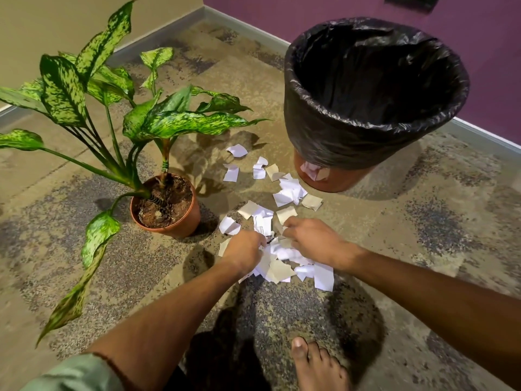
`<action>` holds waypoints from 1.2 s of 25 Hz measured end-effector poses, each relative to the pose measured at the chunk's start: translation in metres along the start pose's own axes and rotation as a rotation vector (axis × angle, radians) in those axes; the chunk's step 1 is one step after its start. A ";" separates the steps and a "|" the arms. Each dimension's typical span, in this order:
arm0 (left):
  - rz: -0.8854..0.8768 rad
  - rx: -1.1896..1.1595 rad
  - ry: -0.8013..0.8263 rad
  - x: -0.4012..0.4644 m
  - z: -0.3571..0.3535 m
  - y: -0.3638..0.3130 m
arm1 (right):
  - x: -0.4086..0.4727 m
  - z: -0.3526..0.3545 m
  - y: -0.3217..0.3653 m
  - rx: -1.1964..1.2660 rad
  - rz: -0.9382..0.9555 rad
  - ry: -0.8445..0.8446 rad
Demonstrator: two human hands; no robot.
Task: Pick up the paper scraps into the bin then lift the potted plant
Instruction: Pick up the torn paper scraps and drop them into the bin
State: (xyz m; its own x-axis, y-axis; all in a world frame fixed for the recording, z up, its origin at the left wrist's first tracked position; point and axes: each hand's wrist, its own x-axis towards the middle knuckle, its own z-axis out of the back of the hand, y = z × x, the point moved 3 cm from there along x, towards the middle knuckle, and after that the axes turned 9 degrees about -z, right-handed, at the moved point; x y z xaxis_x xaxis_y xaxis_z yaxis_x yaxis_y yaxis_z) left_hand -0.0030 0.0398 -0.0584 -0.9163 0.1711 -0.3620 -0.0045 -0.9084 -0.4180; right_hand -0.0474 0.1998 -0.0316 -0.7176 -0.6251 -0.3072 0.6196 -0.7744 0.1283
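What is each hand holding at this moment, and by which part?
Both the left hand and right hand have fingers curled into the paper scraps on the floor, gathering the near pile at its top edge. Nothing is lifted.

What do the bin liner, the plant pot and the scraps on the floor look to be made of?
The bin liner looks like thin black plastic film: glossy and crinkled.
The plant pot seems to be smooth terracotta-coloured plastic, though it could be fired clay.
The scraps look like matt paper, white and beige, with torn edges and curled corners.
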 end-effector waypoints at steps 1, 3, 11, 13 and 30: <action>0.003 -0.007 0.006 0.002 0.000 -0.001 | -0.001 0.002 -0.003 0.004 -0.014 -0.019; 0.002 -0.016 0.022 0.005 0.002 -0.004 | -0.004 0.006 -0.010 -0.003 -0.033 -0.030; -0.057 -0.086 -0.213 0.019 0.043 -0.015 | -0.027 0.078 -0.024 0.317 -0.118 -0.405; -0.048 -0.088 -0.248 0.019 0.048 -0.013 | -0.035 0.114 -0.027 0.372 -0.100 -0.572; -0.334 -0.122 -0.752 -0.006 0.118 -0.070 | -0.025 0.236 -0.103 0.336 -0.388 -0.792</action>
State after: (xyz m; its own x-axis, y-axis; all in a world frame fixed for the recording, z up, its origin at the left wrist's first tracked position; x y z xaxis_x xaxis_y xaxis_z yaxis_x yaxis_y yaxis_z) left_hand -0.0445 0.0573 0.0711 -0.8977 0.0846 0.4324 -0.3199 -0.8000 -0.5075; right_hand -0.1681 0.2719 0.1860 -0.9381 -0.1071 0.3295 0.2569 -0.8530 0.4542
